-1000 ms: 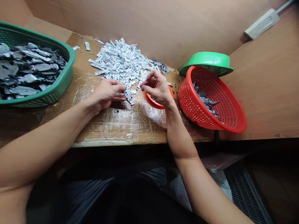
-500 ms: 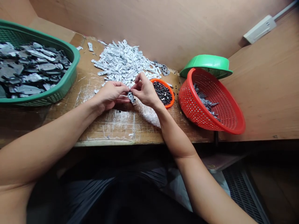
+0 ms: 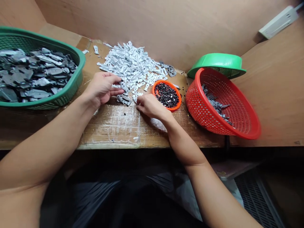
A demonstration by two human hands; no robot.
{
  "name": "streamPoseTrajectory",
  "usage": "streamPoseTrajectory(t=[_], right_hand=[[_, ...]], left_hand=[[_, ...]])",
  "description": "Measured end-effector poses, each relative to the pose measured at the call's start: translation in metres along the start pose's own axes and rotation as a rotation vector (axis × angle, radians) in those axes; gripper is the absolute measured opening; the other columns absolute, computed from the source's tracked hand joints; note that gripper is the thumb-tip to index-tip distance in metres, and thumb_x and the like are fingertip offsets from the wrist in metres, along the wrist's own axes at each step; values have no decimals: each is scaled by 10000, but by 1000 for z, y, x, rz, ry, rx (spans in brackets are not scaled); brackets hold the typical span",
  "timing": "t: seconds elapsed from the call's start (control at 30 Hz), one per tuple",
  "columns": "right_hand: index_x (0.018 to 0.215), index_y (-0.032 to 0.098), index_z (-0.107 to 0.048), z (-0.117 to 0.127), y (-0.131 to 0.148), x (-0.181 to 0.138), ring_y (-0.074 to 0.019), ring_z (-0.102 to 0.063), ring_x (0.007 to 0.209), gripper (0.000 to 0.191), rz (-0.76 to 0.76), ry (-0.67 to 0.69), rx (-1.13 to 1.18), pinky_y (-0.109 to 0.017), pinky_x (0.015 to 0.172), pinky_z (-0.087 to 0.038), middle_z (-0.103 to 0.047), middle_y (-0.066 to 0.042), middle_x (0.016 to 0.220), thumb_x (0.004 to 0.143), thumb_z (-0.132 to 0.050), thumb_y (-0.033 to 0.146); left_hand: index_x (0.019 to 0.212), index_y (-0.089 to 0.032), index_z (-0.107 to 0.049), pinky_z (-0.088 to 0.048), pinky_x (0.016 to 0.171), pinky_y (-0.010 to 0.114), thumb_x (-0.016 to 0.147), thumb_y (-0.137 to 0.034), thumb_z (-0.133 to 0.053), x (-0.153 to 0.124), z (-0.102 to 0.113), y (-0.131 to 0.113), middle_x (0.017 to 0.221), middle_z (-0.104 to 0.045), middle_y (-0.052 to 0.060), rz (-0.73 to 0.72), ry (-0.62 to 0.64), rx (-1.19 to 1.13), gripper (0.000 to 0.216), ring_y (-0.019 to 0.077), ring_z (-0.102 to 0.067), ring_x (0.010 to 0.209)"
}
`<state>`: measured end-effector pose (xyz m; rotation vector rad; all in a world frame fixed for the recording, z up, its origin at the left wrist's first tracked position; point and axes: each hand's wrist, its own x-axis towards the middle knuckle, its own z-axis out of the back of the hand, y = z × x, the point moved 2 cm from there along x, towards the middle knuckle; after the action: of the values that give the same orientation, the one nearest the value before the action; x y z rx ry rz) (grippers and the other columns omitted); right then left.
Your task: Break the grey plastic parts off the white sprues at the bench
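The cardboard-covered tabletop (image 3: 111, 126) spans the frame; on it stand a dark green basket (image 3: 79, 74) at far left, a tilted red basket (image 3: 244, 114) at right, and a pale heap of metal parts (image 3: 133, 60) at upper centre. The left hand (image 3: 101, 87), fingers lightly curled, pinches a grey metal piece (image 3: 123, 85) left of centre. The right hand (image 3: 150, 106), fingertips drawn together (their contents I cannot tell), sits at centre, near the small orange bowl (image 3: 179, 101).

Shiny metal pieces (image 3: 131, 63), glossy plastic bowl (image 3: 154, 91)
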<state>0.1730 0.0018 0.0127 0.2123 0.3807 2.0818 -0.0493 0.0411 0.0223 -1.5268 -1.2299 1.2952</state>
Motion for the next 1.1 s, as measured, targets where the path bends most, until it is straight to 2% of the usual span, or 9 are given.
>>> streamPoseTrajectory(t=[0.1,0.2,0.33,0.47,0.53,0.67,0.77,0.93,1.1], right_hand=[[913,217,-700,-5,-6,-2,-281,-621,895,196,-24,-76,-113,-444,877,-482,-742,-145,1014,1038,-587,118],[970,226,-681,5,-15,-4,-293,-646,939,179,-84,-215,-41,-453,889,-517,-749,-154,1059,1058,-553,136],[946,245,-657,20,-19,-4,-231,-681,865,105,-165,-319,444,-395,796,-562,-707,-62,896,1047,-668,271],[962,238,-671,15,-12,2,-190,-698,792,256,-224,-311,855,-339,671,-563,-688,-32,841,961,-828,441],[949,234,-667,12,-11,6,-182,-695,783,267,-231,-349,883,-327,658,-568,-681,-25,814,947,-835,441],[913,233,-645,10,-19,9,-161,-656,759,182,-177,-451,768,-324,684,-552,-664,-5,791,985,-765,348],[900,236,-631,12,-27,10,-159,-629,752,148,-157,-481,695,-332,708,-531,-649,5,772,997,-729,291],[892,236,-631,15,-28,7,-152,-621,714,127,-153,-480,725,-329,693,-529,-634,14,744,988,-711,255],[887,229,-652,17,-18,1,-139,-655,703,198,-198,-404,895,-294,647,-561,-665,7,754,954,-805,336]], left_hand=[[848,-255,-620,-699,855,357,744,-170,-937,1,0,1,887,-714,62,2,-15,2,344,255,-760,934],[868,-247,-605,-695,810,337,750,-161,-925,2,-3,4,898,-682,51,3,-32,5,352,211,-719,840],[898,-248,-591,-691,789,332,744,-146,-930,0,-7,10,889,-666,40,14,-24,-2,387,199,-703,810],[889,-238,-617,-676,756,306,760,-149,-933,-5,-15,14,867,-689,38,34,11,-18,353,186,-699,791],[863,-227,-632,-658,720,288,769,-131,-915,-10,-19,14,851,-698,37,44,-2,-29,314,177,-689,768],[772,-197,-631,-611,668,292,803,-45,-818,-16,-26,12,819,-694,31,77,-40,-64,244,159,-668,699],[761,-204,-623,-590,664,306,789,-48,-833,-17,-28,13,820,-716,36,103,-22,-71,263,172,-680,699],[771,-204,-635,-586,685,330,751,-65,-869,-14,-27,17,843,-749,50,106,18,-63,273,171,-672,690],[784,-216,-631,-582,666,329,715,-89,-894,-13,-25,18,821,-742,54,94,25,-55,300,193,-681,716]])
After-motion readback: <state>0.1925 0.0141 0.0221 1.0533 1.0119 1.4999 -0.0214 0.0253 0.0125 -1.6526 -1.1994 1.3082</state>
